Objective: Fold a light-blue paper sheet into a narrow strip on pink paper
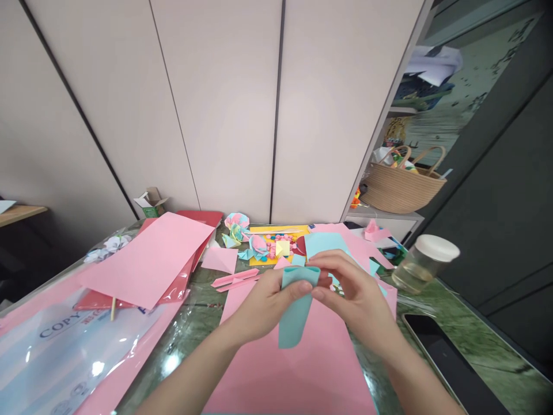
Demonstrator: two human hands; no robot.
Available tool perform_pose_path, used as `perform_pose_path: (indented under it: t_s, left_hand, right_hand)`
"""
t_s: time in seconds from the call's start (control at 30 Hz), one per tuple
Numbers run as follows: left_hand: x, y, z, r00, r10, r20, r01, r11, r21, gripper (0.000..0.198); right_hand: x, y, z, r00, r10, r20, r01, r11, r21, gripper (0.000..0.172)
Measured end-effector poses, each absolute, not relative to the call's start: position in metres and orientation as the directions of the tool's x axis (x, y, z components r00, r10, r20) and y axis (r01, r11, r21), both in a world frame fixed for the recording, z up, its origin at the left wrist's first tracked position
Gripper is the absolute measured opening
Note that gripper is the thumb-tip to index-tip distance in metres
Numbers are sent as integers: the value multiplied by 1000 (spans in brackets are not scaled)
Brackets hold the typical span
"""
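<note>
A folded strip of teal paper hangs above a large pink sheet, its upper end bent into a flat loop. My left hand grips it from the left, thumb across the front and fingers behind. At the strip's upper right edge, my right hand pinches with thumb and fingertips; part of these fingers is hidden behind the paper. Just beyond my hands lie narrow folded pink strips, folded paper flowers and a yellow sheet bearing small pink and blue pieces and a pale yellow square.
On the left, pink paper lies over red folders and a plastic copy-paper wrapper. To the right are a lidded jar of liquid and a dark phone. Cabinet doors rise behind; a woven basket sits on a shelf.
</note>
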State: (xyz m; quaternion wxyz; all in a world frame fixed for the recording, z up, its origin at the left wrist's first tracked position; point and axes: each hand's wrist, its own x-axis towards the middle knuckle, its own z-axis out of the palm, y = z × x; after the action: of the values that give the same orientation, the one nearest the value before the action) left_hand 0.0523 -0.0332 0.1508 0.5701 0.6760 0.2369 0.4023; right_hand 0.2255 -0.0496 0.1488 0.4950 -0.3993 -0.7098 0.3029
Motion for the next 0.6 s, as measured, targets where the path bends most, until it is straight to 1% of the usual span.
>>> perform_pose_path:
  t_s: [0.1, 0.17, 0.2, 0.27, 0.33, 0.4, 0.43, 0.47, 0.53, 0.6]
  left_hand:
    - [52, -32, 149, 574, 771, 276, -136, -242, 961, 28]
    - [52, -31, 146, 576, 777, 253, -171, -188, 967, 29]
    - [53, -31, 144, 568, 789, 235, -203, -142, 969, 30]
    - [55, -29, 142, 523, 833, 182, -287, -29, 957, 33]
    - [56, -24, 142, 410, 905, 115, -396, 63, 916, 36]
    - [57, -18, 142, 263, 963, 57, -504, 87, 859, 34]
    - [57, -15, 142, 198, 980, 37, -544, 78, 835, 32]
    - [57, -11, 142, 151, 988, 26, -574, 66, 817, 30]
    - [57, -3, 139, 115, 993, 17, -601, 56, 797, 28]
    - [59, 2, 135, 120, 993, -1, -600, 73, 797, 28]
  right_hand:
    - [223, -48, 148, -204, 868, 452, 242, 492, -836, 18]
    - [223, -48, 147, -199, 875, 441, 225, 479, -848, 17]
    - [223, -48, 147, -195, 883, 427, 221, 463, -858, 20]
    - [223, -48, 145, -198, 909, 368, 208, 406, -890, 32]
    - [222, -46, 141, -247, 930, 272, 169, 318, -933, 50]
    - [219, -40, 134, -343, 927, 151, 112, 200, -973, 63]
    - [217, -35, 130, -400, 912, 87, 89, 133, -987, 65]
    - [214, -31, 126, -463, 886, 24, 79, 68, -995, 65]
    - [208, -23, 116, -571, 818, -65, 70, -31, -997, 54]
    - [202, -18, 108, -623, 775, -111, 29, -119, -992, 42]
